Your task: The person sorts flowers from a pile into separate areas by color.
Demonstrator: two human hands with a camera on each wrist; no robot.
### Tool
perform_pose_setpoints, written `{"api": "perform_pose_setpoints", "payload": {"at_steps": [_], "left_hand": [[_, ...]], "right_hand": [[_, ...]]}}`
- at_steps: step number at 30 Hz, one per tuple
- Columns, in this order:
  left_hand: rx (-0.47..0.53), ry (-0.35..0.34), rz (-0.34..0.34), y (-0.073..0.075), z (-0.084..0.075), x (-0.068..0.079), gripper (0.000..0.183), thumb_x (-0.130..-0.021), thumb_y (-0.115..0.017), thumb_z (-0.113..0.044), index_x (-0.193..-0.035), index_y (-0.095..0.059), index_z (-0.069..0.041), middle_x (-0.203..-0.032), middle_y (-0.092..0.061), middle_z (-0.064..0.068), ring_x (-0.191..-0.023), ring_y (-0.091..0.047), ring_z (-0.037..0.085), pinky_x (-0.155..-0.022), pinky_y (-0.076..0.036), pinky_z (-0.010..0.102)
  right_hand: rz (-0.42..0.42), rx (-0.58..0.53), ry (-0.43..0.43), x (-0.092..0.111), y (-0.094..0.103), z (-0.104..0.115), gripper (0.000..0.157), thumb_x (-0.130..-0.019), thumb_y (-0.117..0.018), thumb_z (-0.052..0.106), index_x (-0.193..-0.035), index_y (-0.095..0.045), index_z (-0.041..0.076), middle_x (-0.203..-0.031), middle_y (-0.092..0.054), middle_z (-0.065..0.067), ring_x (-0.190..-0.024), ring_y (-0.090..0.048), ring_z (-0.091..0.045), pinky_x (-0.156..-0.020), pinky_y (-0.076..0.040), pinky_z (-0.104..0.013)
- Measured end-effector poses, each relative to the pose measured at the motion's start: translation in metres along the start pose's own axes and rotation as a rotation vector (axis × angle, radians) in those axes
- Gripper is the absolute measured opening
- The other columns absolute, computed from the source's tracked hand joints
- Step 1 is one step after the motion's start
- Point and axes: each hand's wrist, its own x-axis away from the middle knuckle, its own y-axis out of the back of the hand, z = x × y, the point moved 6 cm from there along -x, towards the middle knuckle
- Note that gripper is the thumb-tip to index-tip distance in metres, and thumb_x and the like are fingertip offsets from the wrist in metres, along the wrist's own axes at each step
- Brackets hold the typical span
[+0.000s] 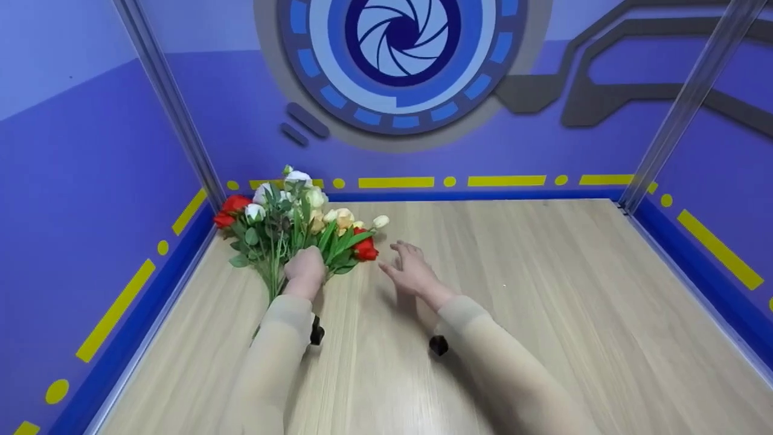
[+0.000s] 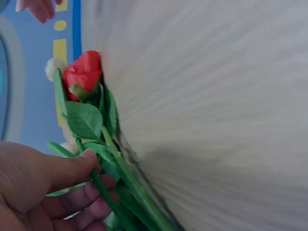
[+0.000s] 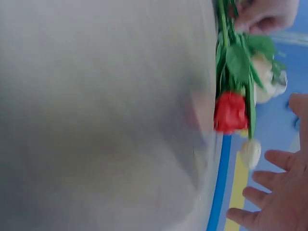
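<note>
Artificial flowers with green leaves lie bunched at the back left of the table. My left hand [image 1: 305, 267] is in among them, pinching a green flower stem [image 2: 107, 198] between thumb and fingers. Just beyond that hand lie a red rose [image 1: 366, 248] and a white tulip [image 1: 380, 222]. Peach flowers [image 1: 344, 219], white blooms [image 1: 255, 212] and more red flowers [image 1: 232, 208] spread behind and to the left. To the right of the rose, my right hand [image 1: 413, 272] hovers above the table with spread, slightly bent fingers, holding nothing.
A light wood-grain table [image 1: 543, 290] fills the booth floor. Blue-purple walls [image 1: 199, 109] with yellow dashes enclose it at the back and both sides. Metal posts [image 1: 175, 103] stand at the back corners. Long stems trail from the bunch toward the near left.
</note>
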Motion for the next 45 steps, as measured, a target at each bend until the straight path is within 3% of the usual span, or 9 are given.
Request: {"api": "perform_pose_setpoints", "payload": {"at_steps": [4, 6, 10, 15, 23, 29, 35, 40, 45], "left_hand": [[0.052, -0.054, -0.052, 0.007, -0.012, 0.005, 0.012, -0.098, -0.068, -0.015, -0.092, -0.072, -0.005, -0.094, -0.076, 0.018, -0.083, -0.073, 0.035, -0.064, -0.052, 0.043], [0.144, -0.069, -0.054, 0.007, -0.018, 0.008, 0.013, -0.098, -0.07, -0.016, -0.09, -0.071, -0.005, -0.09, -0.075, 0.016, -0.078, -0.073, 0.031, -0.061, -0.048, 0.036], [0.533, -0.078, 0.039, -0.004, -0.034, 0.014, 0.009, -0.098, -0.069, -0.01, -0.095, -0.069, -0.001, -0.089, -0.077, 0.018, -0.07, -0.075, 0.024, -0.058, -0.054, 0.03], [1.019, -0.045, 0.135, -0.024, -0.054, 0.015, 0.008, -0.1, -0.066, -0.004, -0.101, -0.066, 0.004, -0.092, -0.077, 0.026, -0.073, -0.078, 0.026, -0.065, -0.064, 0.036], [1.313, -0.039, 0.085, -0.046, -0.08, 0.022, 0.016, -0.099, -0.061, 0.005, -0.114, -0.058, 0.011, -0.095, -0.076, 0.03, -0.078, -0.079, 0.029, -0.054, -0.059, 0.024], [1.321, -0.091, 0.077, -0.056, -0.096, 0.026, 0.017, -0.099, -0.06, 0.006, -0.115, -0.058, 0.012, -0.101, -0.074, 0.034, -0.084, -0.079, 0.032, -0.065, -0.064, 0.032], [1.124, -0.167, 0.038, -0.052, -0.093, 0.032, 0.024, -0.1, -0.065, -0.005, -0.119, -0.066, 0.01, -0.103, -0.077, 0.027, -0.089, -0.078, 0.03, -0.074, -0.064, 0.034], [0.884, -0.167, -0.148, -0.038, -0.059, 0.037, 0.023, -0.099, -0.069, -0.012, -0.113, -0.072, 0.005, -0.101, -0.076, 0.02, -0.092, -0.073, 0.028, -0.079, -0.06, 0.036], [0.663, -0.063, -0.364, -0.019, -0.01, 0.046, 0.023, -0.099, -0.069, -0.013, -0.115, -0.071, 0.003, -0.106, -0.072, 0.02, -0.098, -0.068, 0.036, -0.087, -0.056, 0.048]], "right_hand": [[-0.014, -0.085, 0.047, 0.008, -0.01, 0.011, 0.057, -0.103, -0.061, 0.041, -0.146, -0.052, 0.004, -0.155, -0.05, -0.018, -0.149, -0.041, -0.035, -0.124, -0.033, -0.049], [-0.03, -0.129, 0.07, 0.012, -0.013, 0.016, 0.047, -0.103, -0.063, 0.033, -0.138, -0.059, 0.002, -0.145, -0.059, -0.018, -0.14, -0.051, -0.035, -0.12, -0.04, -0.05], [-0.036, -0.235, 0.069, 0.017, -0.019, 0.02, 0.031, -0.101, -0.065, 0.02, -0.124, -0.068, -0.001, -0.123, -0.072, -0.017, -0.117, -0.067, -0.033, -0.102, -0.054, -0.045], [0.004, -0.432, -0.056, 0.02, -0.025, 0.016, 0.024, -0.1, -0.065, 0.015, -0.113, -0.073, -0.004, -0.103, -0.077, -0.016, -0.091, -0.076, -0.028, -0.078, -0.062, -0.036], [-0.012, -0.54, -0.159, 0.028, -0.023, 0.005, 0.018, -0.095, -0.072, 0.012, -0.101, -0.079, -0.004, -0.087, -0.079, -0.016, -0.062, -0.067, -0.007, -0.06, -0.056, -0.023], [-0.064, -0.517, -0.16, 0.034, -0.013, -0.008, 0.014, -0.093, -0.076, 0.01, -0.097, -0.079, -0.003, -0.077, -0.076, -0.005, -0.056, -0.059, -0.004, -0.05, -0.048, -0.019], [-0.097, -0.486, -0.177, 0.041, 0.005, -0.027, 0.01, -0.093, -0.074, 0.006, -0.096, -0.077, -0.003, -0.08, -0.077, -0.007, -0.062, -0.062, -0.005, -0.054, -0.048, -0.019], [-0.143, -0.55, -0.269, 0.046, 0.031, -0.059, 0.009, -0.095, -0.071, 0.004, -0.099, -0.074, -0.003, -0.079, -0.072, -0.003, -0.068, -0.061, -0.007, -0.058, -0.048, -0.02], [-0.192, -0.639, -0.323, 0.054, 0.065, -0.101, 0.012, -0.096, -0.067, 0.001, -0.103, -0.068, -0.01, -0.076, -0.066, 0.001, -0.068, -0.058, -0.008, -0.06, -0.047, -0.021]]}}
